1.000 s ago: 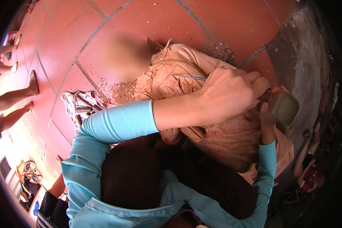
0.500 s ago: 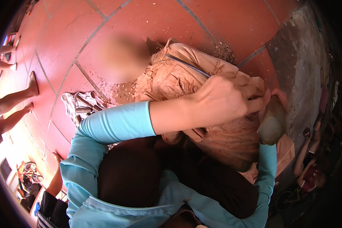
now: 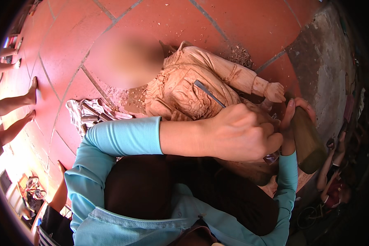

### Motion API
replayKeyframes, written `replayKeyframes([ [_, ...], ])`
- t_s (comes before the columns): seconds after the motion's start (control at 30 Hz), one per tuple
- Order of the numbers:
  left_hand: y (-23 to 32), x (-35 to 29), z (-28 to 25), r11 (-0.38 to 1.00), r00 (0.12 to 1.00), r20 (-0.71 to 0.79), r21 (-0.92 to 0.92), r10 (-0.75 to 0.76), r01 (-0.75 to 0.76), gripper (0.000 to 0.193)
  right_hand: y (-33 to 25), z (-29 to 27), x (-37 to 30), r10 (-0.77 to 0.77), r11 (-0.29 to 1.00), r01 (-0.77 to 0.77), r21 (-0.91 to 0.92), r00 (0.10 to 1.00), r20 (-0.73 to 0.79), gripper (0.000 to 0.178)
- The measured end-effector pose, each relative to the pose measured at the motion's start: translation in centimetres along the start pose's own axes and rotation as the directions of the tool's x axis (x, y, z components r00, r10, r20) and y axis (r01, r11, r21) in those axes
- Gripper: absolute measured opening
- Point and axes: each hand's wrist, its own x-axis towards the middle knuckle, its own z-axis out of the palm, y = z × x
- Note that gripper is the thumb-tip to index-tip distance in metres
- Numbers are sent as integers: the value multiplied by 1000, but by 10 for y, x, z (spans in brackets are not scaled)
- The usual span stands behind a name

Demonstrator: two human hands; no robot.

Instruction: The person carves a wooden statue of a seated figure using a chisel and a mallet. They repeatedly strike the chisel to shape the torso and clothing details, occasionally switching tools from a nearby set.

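Note:
A carved wooden figure (image 3: 209,61) lies on its back before me, with robe folds, a raised relief on its chest and an outstretched arm; its head end is blurred. My left hand (image 3: 244,133) is closed around a chisel (image 3: 209,93), whose flat metal blade points up and left over the carved chest. The chisel's handle is mostly hidden in the fist. At the figure's right side, my right hand (image 3: 293,119) grips a thick wooden mallet (image 3: 309,141), fingers wrapped over its upper part. The mallet is just right of my left fist, apart from it.
More tools (image 3: 92,117) rest on a striped cloth (image 3: 76,112) at the left. Wood chips (image 3: 240,55) are scattered on the red tiled floor (image 3: 151,24). A person's bare legs (image 3: 18,102) show at far left, another person (image 3: 336,188) at far right. A grey concrete strip (image 3: 332,69) runs along the right.
My left hand and the chisel have moved down toward me, uncovering the figure's arm and hand. The mallet has shifted right and tilted, away from the left fist.

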Motion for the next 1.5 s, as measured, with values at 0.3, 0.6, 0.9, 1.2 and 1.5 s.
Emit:
replayKeyframes([
  [0.3, -3, -3, 0, 998, 1000, -16, -54, -10, 9, 14, -2, 1, 6, -114, 993, 115, 14, 990, -78, 26],
  [0.6, -6, -4, 2, 993, 992, -123, -117, -16, 2, 13, 7, 6, 2, -312, 950, 308, -57, 946, -91, 48],
  [0.9, -8, 0, -4, 993, 998, -57, -109, -40, 34, 10, 2, -4, 0, -200, 978, 201, -60, 980, 20, 54],
  [1.2, -12, 0, -4, 996, 998, -42, -86, -38, 35, 11, 7, -2, -7, -159, 987, 159, 19, 987, -18, 49],
  [1.5, -8, -1, -2, 1000, 1000, -11, -15, -27, 27, 12, 3, -2, -7, -146, 984, 147, -96, 989, 19, 51],
])
